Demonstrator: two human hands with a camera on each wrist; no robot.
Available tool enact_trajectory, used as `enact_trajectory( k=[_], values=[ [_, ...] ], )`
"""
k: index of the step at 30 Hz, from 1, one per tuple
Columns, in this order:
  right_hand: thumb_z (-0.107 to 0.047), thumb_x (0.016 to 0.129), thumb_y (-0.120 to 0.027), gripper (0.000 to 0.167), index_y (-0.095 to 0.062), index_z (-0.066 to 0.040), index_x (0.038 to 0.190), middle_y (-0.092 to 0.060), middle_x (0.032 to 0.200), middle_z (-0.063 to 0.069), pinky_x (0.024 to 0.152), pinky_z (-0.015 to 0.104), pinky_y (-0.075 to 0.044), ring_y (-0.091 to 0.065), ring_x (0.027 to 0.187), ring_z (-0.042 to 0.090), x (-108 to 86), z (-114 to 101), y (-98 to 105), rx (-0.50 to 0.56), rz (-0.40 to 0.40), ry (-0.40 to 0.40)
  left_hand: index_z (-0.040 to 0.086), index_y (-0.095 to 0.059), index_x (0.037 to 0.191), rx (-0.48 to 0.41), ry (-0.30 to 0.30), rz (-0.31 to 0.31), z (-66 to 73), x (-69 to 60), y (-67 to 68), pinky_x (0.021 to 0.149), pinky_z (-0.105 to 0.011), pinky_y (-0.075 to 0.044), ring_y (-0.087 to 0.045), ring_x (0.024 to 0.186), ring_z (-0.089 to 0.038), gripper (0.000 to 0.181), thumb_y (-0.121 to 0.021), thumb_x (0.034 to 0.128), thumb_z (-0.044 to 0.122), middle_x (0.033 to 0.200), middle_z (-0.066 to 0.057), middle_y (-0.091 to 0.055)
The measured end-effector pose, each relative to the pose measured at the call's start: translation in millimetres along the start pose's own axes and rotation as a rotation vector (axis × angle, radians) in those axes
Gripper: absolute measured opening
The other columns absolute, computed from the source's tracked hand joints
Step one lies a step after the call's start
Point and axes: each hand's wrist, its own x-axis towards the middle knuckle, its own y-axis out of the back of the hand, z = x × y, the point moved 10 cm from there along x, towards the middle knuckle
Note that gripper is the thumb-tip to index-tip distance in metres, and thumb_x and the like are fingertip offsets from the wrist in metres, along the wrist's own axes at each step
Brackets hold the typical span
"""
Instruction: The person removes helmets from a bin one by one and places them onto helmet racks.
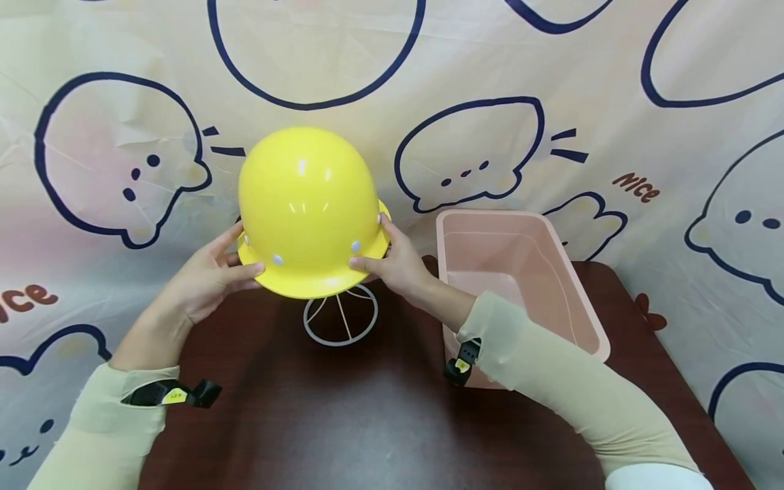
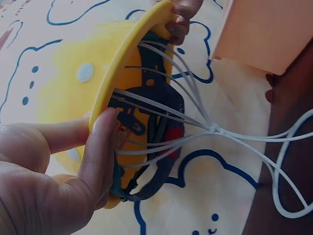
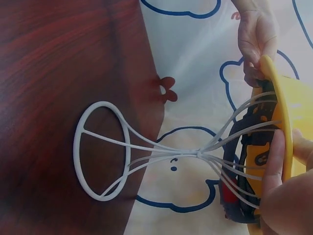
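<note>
A yellow hard hat (image 1: pixel 309 197) sits over a white wire stand (image 1: pixel 339 340), its brim tilted slightly. My left hand (image 1: pixel 214 272) pinches the brim at the left, thumb on top and fingers beneath. At the right side of the brim, my right hand (image 1: pixel 398 258) grips it in the same manner. Both wrist views show the stand's wires (image 2: pixel 195 122) reaching up inside the shell, beside the dark inner straps (image 3: pixel 239 152) with a red patch. The stand's ring base (image 3: pixel 78 156) rests on the table.
A pink plastic bin (image 1: pixel 520 231) stands on the dark wooden table (image 1: pixel 343 429), right of the stand and partly behind my right forearm. A cartoon-printed cloth (image 1: pixel 343 61) hangs behind the table. Each wrist wears a black strap with a camera.
</note>
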Motion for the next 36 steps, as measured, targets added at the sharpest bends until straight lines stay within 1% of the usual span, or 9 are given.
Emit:
enact_trajectory(
  k=[3, 7, 10, 12, 16, 23, 30, 33, 36],
  values=[
    [0.001, 0.090, -0.076, 0.092, -0.022, -0.016, 0.162, -0.058, 0.130, 0.017, 0.085, 0.047, -0.061, -0.069, 0.106, 0.029, -0.9, 2, 0, -0.032, -0.003, 0.005, 0.020, -0.010, 0.165, 0.028, -0.011, -0.008, -2.9, 0.1, -0.8, 0.081, -0.027, -0.061, -0.075, 0.091, -0.015, 0.091, -0.066, 0.0964, -0.001, 0.108, 0.003, -0.073],
    [0.000, 0.090, -0.075, 0.089, -0.024, -0.015, 0.161, -0.061, 0.125, 0.017, 0.083, 0.048, -0.061, -0.071, 0.098, 0.028, -1.7, 5, -1, -0.069, -0.015, 0.007, 0.021, -0.011, 0.165, 0.063, -0.028, -0.002, -3.3, 0.3, 0.4, 0.080, -0.028, -0.061, -0.074, 0.089, -0.015, 0.092, -0.067, 0.0959, -0.001, 0.110, 0.002, -0.072],
    [0.000, 0.090, -0.075, 0.089, -0.023, -0.015, 0.161, -0.061, 0.123, 0.017, 0.083, 0.051, -0.061, -0.071, 0.095, 0.027, -1.8, 6, -2, -0.079, -0.020, 0.010, 0.022, -0.010, 0.165, 0.072, -0.022, 0.005, -4.0, -0.1, 1.3, 0.080, -0.028, -0.061, -0.074, 0.089, -0.015, 0.093, -0.068, 0.0955, -0.001, 0.109, 0.002, -0.072],
    [0.001, 0.090, -0.075, 0.089, -0.023, -0.014, 0.161, -0.061, 0.124, 0.017, 0.085, 0.052, -0.060, -0.071, 0.096, 0.027, -1.6, 5, -2, -0.073, -0.024, 0.013, 0.021, -0.010, 0.165, 0.073, -0.020, 0.004, -4.5, -0.2, 1.0, 0.080, -0.027, -0.061, -0.074, 0.089, -0.015, 0.094, -0.068, 0.0955, -0.001, 0.109, 0.003, -0.072],
    [0.000, 0.090, -0.076, 0.085, -0.027, -0.014, 0.158, -0.060, 0.123, 0.017, 0.085, 0.049, -0.061, -0.070, 0.098, 0.028, -1.3, 4, -1, -0.086, -0.035, -0.001, 0.021, -0.011, 0.165, 0.081, -0.030, -0.011, -3.7, 0.2, -2.2, 0.081, -0.027, -0.060, -0.074, 0.091, -0.015, 0.092, -0.067, 0.0960, -0.001, 0.110, 0.002, -0.071],
    [-0.003, 0.088, -0.079, 0.083, -0.031, -0.014, 0.155, -0.058, 0.123, 0.014, 0.077, 0.038, -0.063, -0.070, 0.099, 0.027, -1.3, 1, 3, -0.113, -0.033, -0.037, 0.027, -0.011, 0.165, 0.124, 0.002, -0.012, -5.8, 1.0, -4.5, 0.084, -0.026, -0.060, -0.072, 0.095, -0.014, 0.092, -0.068, 0.0967, 0.005, 0.119, 0.000, -0.063],
    [-0.006, 0.087, -0.081, 0.077, -0.036, -0.013, 0.149, -0.061, 0.121, 0.013, 0.083, 0.044, -0.062, -0.070, 0.099, 0.027, -4.1, -3, 5, -0.134, -0.038, -0.034, 0.027, -0.011, 0.165, 0.111, 0.009, -0.047, -6.0, 0.6, -5.5, 0.084, -0.030, -0.061, -0.073, 0.095, -0.016, 0.089, -0.065, 0.0984, 0.003, 0.118, -0.002, -0.064],
    [-0.008, 0.086, -0.082, 0.075, -0.039, -0.011, 0.147, -0.062, 0.120, 0.012, 0.083, 0.041, -0.062, -0.069, 0.100, 0.025, -5.6, -7, 7, -0.169, -0.035, -0.020, 0.027, -0.011, 0.165, 0.117, 0.022, -0.052, -5.9, -0.3, -4.0, 0.084, -0.030, -0.061, -0.073, 0.096, -0.017, 0.088, -0.064, 0.0992, 0.004, 0.118, -0.001, -0.065],
    [-0.012, 0.086, -0.083, 0.075, -0.040, -0.011, 0.147, -0.064, 0.118, 0.010, 0.082, 0.038, -0.062, -0.068, 0.096, 0.023, -6.9, -10, 11, -0.222, -0.034, -0.004, 0.024, -0.008, 0.165, 0.122, 0.047, -0.041, -6.3, -2.1, 0.2, 0.083, -0.030, -0.061, -0.072, 0.096, -0.015, 0.087, -0.063, 0.1008, 0.008, 0.118, 0.001, -0.065]
  ],
)
